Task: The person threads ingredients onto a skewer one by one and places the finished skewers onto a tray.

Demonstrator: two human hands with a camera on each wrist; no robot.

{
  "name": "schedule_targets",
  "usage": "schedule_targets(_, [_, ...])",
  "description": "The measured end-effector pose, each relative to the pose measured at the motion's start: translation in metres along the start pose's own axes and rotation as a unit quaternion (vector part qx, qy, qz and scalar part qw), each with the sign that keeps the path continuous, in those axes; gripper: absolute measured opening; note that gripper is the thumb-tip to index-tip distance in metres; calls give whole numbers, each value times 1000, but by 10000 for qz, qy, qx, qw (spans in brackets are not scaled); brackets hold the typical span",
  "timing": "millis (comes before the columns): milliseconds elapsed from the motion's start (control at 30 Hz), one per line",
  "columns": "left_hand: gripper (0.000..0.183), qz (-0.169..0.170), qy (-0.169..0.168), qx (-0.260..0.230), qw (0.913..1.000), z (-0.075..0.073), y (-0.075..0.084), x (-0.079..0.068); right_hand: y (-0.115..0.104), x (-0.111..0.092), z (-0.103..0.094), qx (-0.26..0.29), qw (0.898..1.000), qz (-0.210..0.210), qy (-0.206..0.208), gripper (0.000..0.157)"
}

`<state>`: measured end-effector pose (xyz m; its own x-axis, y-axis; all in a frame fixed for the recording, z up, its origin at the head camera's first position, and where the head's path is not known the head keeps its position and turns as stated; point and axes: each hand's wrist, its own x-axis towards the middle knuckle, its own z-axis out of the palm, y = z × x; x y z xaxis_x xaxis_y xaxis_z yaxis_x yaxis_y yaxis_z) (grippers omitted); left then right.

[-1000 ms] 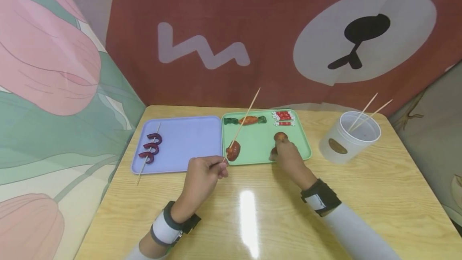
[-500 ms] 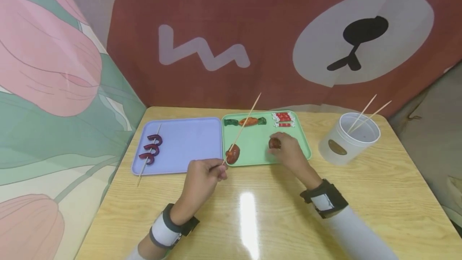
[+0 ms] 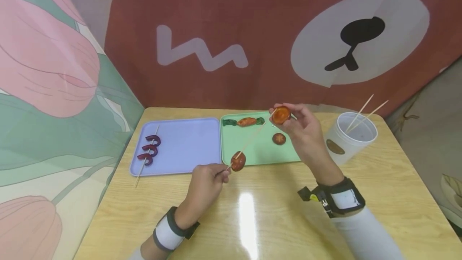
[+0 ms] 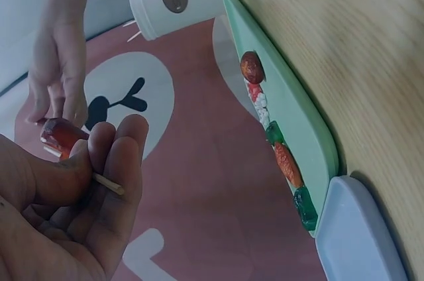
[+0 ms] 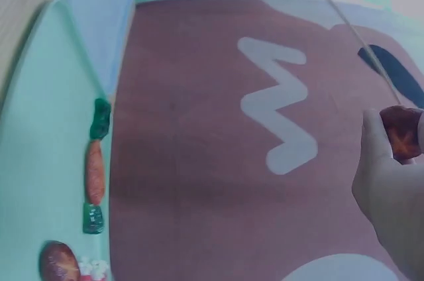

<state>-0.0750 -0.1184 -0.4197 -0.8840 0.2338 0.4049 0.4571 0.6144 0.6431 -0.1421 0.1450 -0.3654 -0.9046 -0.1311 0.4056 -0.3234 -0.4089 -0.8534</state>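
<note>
My left hand (image 3: pixel 205 181) pinches the lower end of a bamboo skewer (image 3: pixel 250 139). A brown toy shiitake mushroom (image 3: pixel 238 161) is threaded on it just above the fingers. Raised over the green tray (image 3: pixel 263 153), my right hand (image 3: pixel 306 133) grips a second toy shiitake mushroom (image 3: pixel 280 114), its orange underside facing the head camera. In the right wrist view, the skewer's far end meets this mushroom (image 5: pixel 401 132), whose top bears a cross mark; whether it is pierced I cannot tell. One more mushroom (image 3: pixel 279 139) lies on the green tray.
A row of green and orange pieces (image 3: pixel 247 121) lies along the green tray's back. Left of it, a blue tray (image 3: pixel 187 143) holds a skewer with several curled purple pieces (image 3: pixel 149 150). At right stands a white bucket (image 3: pixel 351 135) with two skewers. A mural wall borders the table.
My right hand picked a mushroom off the green tray and lifted it up to the skewer's far end, turning its underside into view. My left hand shifted slightly right with the skewer.
</note>
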Motion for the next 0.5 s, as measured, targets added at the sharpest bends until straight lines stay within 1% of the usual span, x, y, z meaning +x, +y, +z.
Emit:
schedule_targets(133, [5,113,-39,53,9999,0,2,-1,-5,4,4,548,9985,73,47,31])
schedule_targets(200, [6,114,-45,48,9999,-1,3,-2,-6,5,4,691,9975,60,91,31])
schedule_targets(267, [7,93,-48,27,9999,-1,5,-2,-7,6,5,685,9976,-6,117,31])
schedule_targets(367, [8,55,-50,24,10000,-2,6,-3,-7,6,5,470,9988,-81,146,31])
schedule_targets(500, [6,22,-66,102,9999,-2,7,-4,-7,5,7,431,9989,-112,143,31])
